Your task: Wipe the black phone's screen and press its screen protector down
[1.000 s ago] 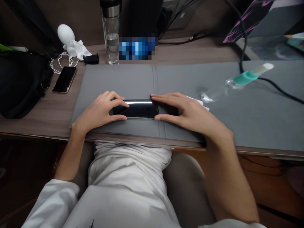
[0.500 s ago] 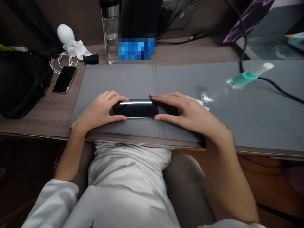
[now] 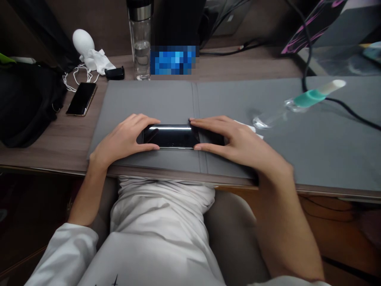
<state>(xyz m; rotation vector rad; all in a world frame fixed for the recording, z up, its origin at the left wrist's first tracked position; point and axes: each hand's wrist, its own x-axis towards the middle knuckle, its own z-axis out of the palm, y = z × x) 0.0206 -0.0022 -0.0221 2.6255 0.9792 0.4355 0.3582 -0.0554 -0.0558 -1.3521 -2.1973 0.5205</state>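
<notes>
My left hand [image 3: 122,139] and right hand [image 3: 238,143] gripped the black smartphone [image 3: 171,136] from either end, fingertips along its far long edge and thumbs along the near one (a steady pinch, from where I sat). It lay screen up and sideways on the grey desk mat [image 3: 149,101], toward the mat's near edge. A second phone [image 3: 81,99] lay on the wooden surface [image 3: 44,157], left of the mat.

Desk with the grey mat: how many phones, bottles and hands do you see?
Phones: 2, the held phone and the desk phone
Bottles: 2, the glass water bottle and the teal-banded bottle
Hands: 2, the left hand and the right hand
Total: 6
</notes>
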